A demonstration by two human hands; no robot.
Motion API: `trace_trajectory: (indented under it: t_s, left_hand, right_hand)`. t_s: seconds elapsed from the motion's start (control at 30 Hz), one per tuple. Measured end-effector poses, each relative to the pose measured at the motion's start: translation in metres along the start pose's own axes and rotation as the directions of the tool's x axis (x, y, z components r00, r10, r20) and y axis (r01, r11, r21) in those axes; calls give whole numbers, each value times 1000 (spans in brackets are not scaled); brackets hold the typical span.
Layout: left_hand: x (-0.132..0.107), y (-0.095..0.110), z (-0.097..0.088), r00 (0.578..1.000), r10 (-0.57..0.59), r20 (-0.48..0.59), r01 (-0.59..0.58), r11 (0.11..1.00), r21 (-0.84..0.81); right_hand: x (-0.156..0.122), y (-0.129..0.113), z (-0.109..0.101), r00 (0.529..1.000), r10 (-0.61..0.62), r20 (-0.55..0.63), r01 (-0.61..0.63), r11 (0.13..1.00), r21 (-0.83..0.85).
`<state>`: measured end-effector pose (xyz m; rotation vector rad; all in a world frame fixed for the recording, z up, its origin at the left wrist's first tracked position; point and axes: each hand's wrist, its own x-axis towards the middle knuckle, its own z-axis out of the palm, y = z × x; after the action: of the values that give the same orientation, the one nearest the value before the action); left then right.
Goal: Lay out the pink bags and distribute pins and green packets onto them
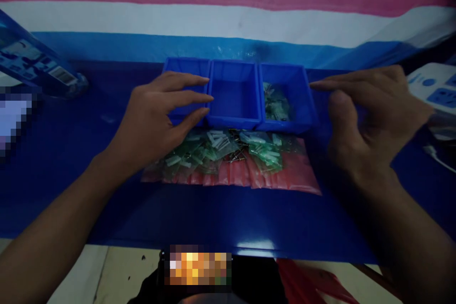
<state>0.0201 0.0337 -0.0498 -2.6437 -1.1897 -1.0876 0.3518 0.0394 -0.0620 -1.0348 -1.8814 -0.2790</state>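
Three blue plastic bins stand in a row on the blue table. My left hand (160,114) lies open over the left bin (185,67), fingers stretched toward the middle bin (233,97), which looks empty. My right hand (366,109) hovers open just right of the right bin (299,90), fingertips near its rim; that bin holds a few small clear bags. In front of the bins lies a pile of small clear bags with green and metal parts (228,149) on a red plastic sheet (295,173). Neither hand holds anything.
A blue printed box (32,64) lies at the far left. A white power strip (432,88) and a white cable (438,156) sit at the right. The table's front edge (228,249) runs close to me. A striped pink, white and blue cloth hangs behind.
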Motion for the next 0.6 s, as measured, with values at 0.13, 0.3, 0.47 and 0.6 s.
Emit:
trace_trajectory:
  t_s: [0.13, 0.3, 0.47, 0.6]
  left_hand:
    - [-6, 1, 1, 985, 12, 172, -17, 999, 28]
    - [-10, 2, 5, 987, 1, 162, -8, 999, 46]
    - [-9, -1, 7, 992, 70, 104, -75, 996, 47]
    - [-6, 2, 4, 987, 80, 136, -90, 994, 68]
  right_hand:
    - [4, -13, -9, 929, -286, 236, 244, 951, 191]
    - [-1, -28, -9, 804, -459, 379, 351, 879, 322]
    - [-7, -32, -3, 808, -406, 428, 349, 914, 208]
    - [-6, -33, -9, 849, -310, 428, 267, 951, 159]
